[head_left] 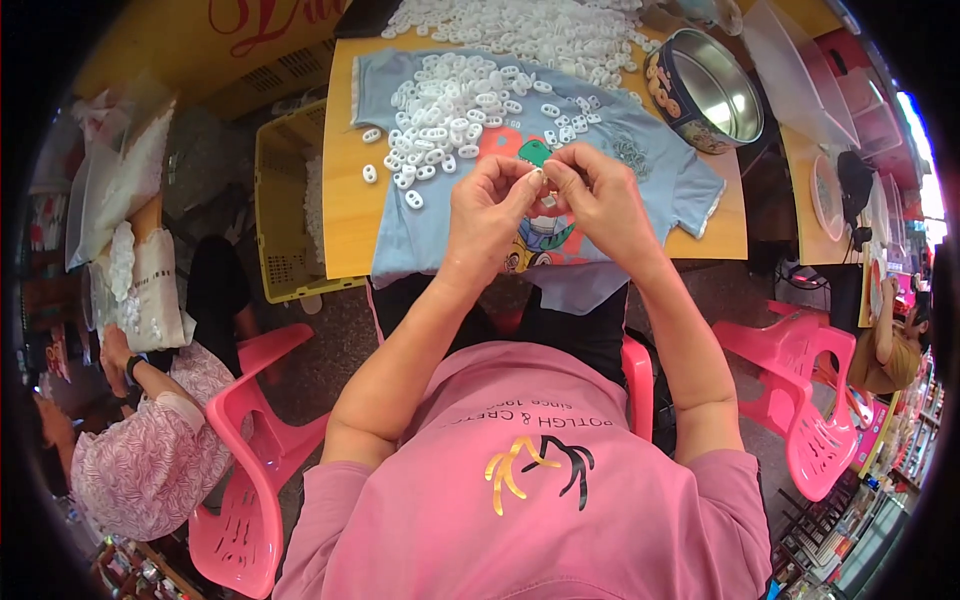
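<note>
My left hand and my right hand meet over a light blue T-shirt spread on the table. Thumb and fingers of both are pinched together at the tips. Between them shows a bit of a small white plastic piece, mostly covered by the fingers. Left of and beyond my left hand lies a heap of white oval plastic pieces with two holes. Several similar white pieces lie apart beyond my right hand, beside a little pile of thin metal bits.
A larger mound of white pieces covers the table's far side. A round open tin stands at the right, near a clear plastic bin. A yellow crate is left of the table. Pink chairs flank me; another person works at left.
</note>
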